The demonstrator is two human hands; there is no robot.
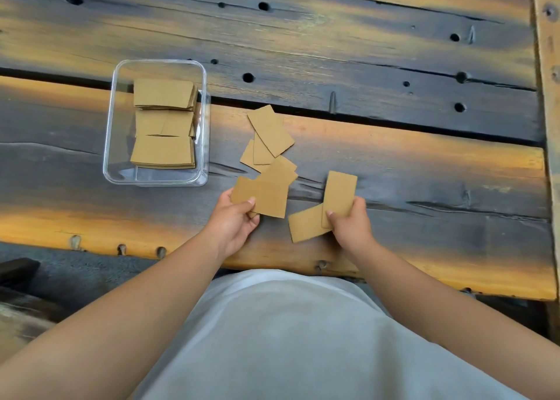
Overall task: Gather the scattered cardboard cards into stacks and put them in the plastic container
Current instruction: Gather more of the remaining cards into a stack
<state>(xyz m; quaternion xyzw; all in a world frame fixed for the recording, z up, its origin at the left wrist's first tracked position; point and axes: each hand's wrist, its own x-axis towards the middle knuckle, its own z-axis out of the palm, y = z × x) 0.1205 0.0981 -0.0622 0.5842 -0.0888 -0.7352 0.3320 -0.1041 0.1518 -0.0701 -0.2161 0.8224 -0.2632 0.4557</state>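
Observation:
A clear plastic container (109,133) stands on the wooden table at the left, with three stacks of brown cardboard cards (163,151) inside. My left hand (233,223) holds a small stack of cards (266,196) between thumb and fingers. My right hand (351,225) pinches an upright card (339,196), and a second card (304,227) fans out to the left beneath it. Several loose cards (269,136) lie overlapping on the table just beyond my left hand.
The table (424,169) is made of dark, weathered planks with gaps, holes and an orange-toned front edge. A wooden post (548,66) runs down the right side. My light shirt fills the bottom of the view.

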